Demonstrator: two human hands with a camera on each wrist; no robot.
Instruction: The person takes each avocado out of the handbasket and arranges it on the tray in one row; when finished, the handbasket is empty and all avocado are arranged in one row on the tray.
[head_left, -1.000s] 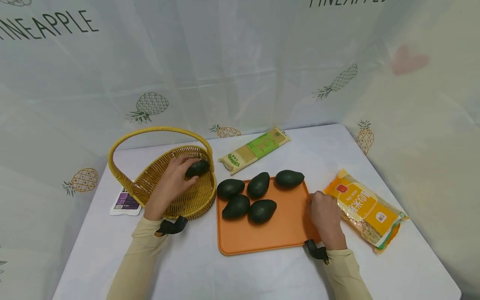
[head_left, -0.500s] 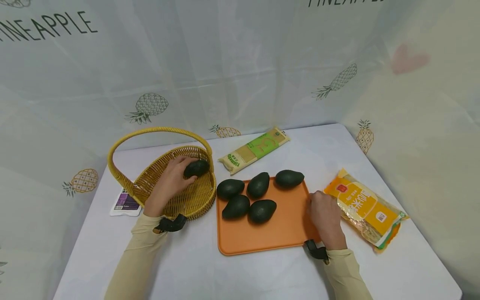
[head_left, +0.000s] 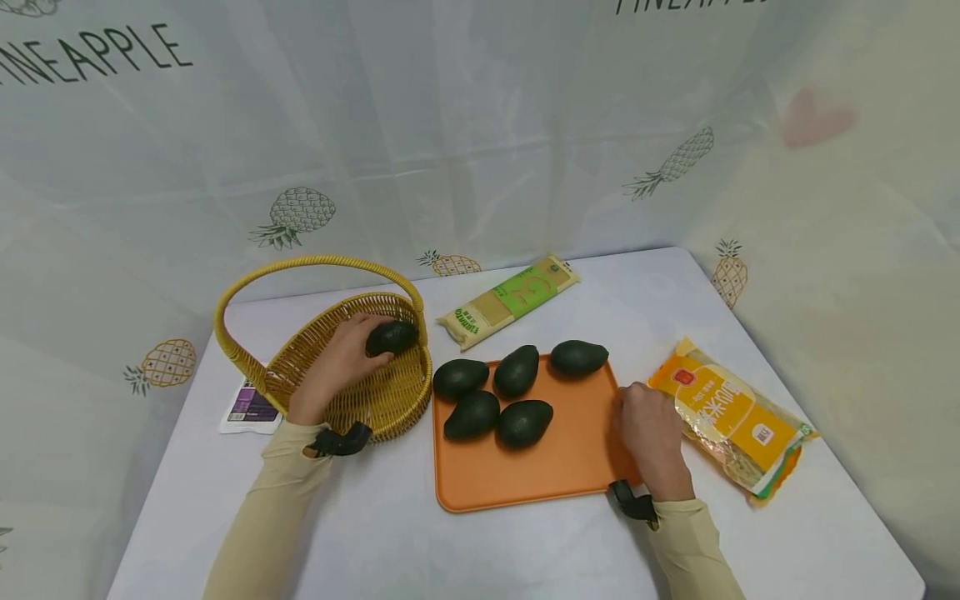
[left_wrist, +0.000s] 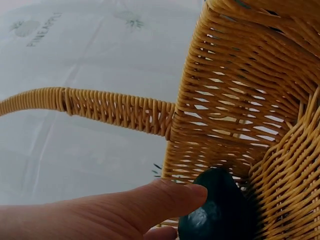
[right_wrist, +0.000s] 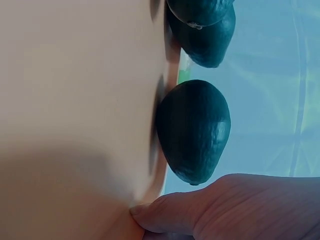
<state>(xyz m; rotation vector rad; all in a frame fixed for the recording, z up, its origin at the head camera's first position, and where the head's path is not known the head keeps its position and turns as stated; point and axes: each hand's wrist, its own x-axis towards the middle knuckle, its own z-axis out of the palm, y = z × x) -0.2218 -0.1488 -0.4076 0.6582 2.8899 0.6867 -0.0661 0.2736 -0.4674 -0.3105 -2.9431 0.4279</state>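
Note:
Inside the yellow wicker basket [head_left: 392, 408], my left hand [head_left: 341, 358] grips a dark green avocado [head_left: 392, 337] near the right wall. The thumb [left_wrist: 170, 196] lies over that avocado [left_wrist: 210, 215] in the left wrist view; the other fingers are mostly hidden. My right hand [head_left: 651, 429] pinches the right edge of the orange tray [head_left: 525, 483], its thumb [right_wrist: 165, 210] on the rim in the right wrist view. Several avocados [head_left: 525, 423] lie on the tray's left and back parts, one [head_left: 579, 358] at the back right of it.
A yellow-orange food bag [head_left: 735, 421] lies right of the tray. Behind the tray is a green and beige packet [head_left: 510, 302]. A white and purple pack [head_left: 253, 410] sits partly under the basket's left side. The arched basket handle [head_left: 322, 260] rises above the basket.
My left hand and the avocado in it have shifted very slightly left within the basket. The right hand, tray and other avocados have stayed put.

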